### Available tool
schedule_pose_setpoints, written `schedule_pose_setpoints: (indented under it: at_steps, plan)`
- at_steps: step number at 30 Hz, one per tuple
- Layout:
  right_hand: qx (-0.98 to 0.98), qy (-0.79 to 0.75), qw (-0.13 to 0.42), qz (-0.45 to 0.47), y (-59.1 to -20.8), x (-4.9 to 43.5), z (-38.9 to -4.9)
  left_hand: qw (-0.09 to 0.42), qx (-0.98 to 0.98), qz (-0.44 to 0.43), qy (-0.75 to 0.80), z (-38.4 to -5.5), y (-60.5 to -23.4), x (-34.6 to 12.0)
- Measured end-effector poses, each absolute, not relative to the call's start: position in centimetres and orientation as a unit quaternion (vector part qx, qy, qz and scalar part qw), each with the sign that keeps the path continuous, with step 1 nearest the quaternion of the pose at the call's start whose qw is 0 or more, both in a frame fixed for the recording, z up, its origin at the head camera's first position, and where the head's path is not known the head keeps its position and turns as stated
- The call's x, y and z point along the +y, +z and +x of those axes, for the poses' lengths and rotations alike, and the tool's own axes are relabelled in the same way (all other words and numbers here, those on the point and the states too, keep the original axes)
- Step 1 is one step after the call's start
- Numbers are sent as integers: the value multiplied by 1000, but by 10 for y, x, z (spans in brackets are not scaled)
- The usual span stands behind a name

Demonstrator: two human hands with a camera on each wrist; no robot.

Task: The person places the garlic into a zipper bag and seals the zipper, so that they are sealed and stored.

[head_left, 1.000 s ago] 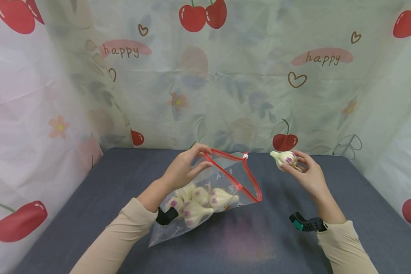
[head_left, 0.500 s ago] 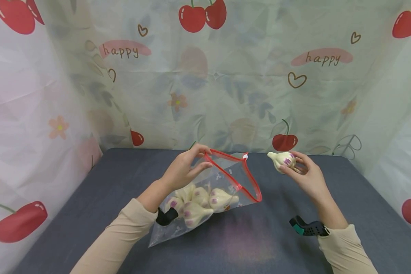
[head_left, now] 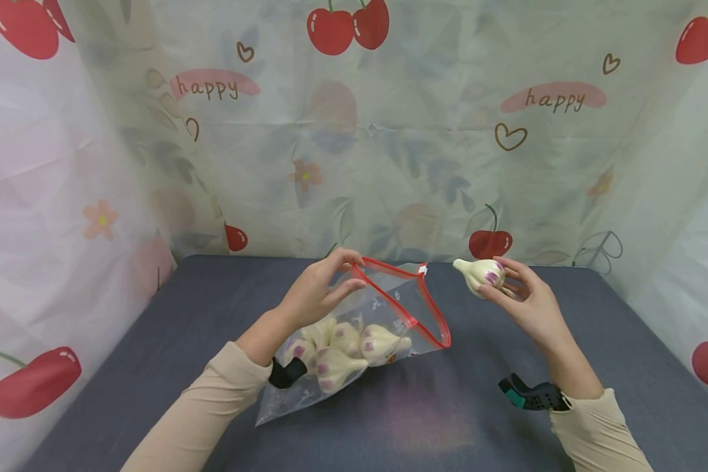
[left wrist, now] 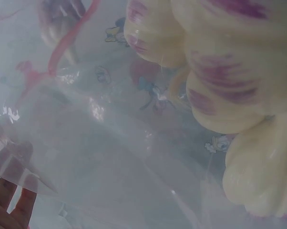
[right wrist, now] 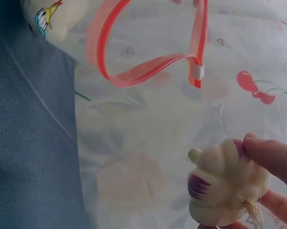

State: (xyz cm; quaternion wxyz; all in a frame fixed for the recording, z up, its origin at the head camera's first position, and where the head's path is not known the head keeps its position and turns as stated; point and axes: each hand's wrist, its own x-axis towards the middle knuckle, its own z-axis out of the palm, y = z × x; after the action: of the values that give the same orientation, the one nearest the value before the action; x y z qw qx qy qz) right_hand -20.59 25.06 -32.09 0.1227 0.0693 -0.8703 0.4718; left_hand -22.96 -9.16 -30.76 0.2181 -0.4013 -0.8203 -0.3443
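Clock bearings: 12 o'clock is straight away from me. My left hand (head_left: 309, 288), thumb and fingertips parted only slightly, pinches the rim of a clear zip bag (head_left: 289, 401). My right hand (head_left: 530, 298) has its thumb and fingers curled round 1 garlic bulb (head_left: 479, 275), the grip spread about as wide as the bulb. Stem of this bulb points to 10 o'clock; roots are visible at its base in the right wrist view. It is held at about 2 o'clock from the bag's mouth, near the red rim (head_left: 385, 295) but not touching it.

The mouth gapes towards 3 o'clock, with a white slider (head_left: 423, 269) at its far corner. Inside the bag, 5 bulbs (head_left: 380, 341) can be counted, bunched together at roughly 5 o'clock from my left hand. Small printed figures show on the plastic. A bag corner trails to 7 o'clock.

I wear a black strap (head_left: 287, 373) on the left wrist and a black-and-green band (head_left: 531, 394) on the right, both beside beige sleeves (head_left: 227, 387). Bag lies over the dark desk (head_left: 212, 301). At 12 o'clock hangs a curtain (head_left: 383, 170) printed with cherries, hearts and "happy", 2 times.
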Motion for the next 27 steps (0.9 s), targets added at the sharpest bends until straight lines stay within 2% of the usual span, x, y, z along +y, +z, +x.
schedule_pose_setpoints:
  at_steps: [10, 27]
  plan:
    - [-872, 470, 102, 88, -309, 240, -197, 225, -819, -403, -340, -230, -307, -91]
    - [-831, 523, 61, 181, -295, 232, -185, 218, -823, -396, -346, -228, -303, -90]
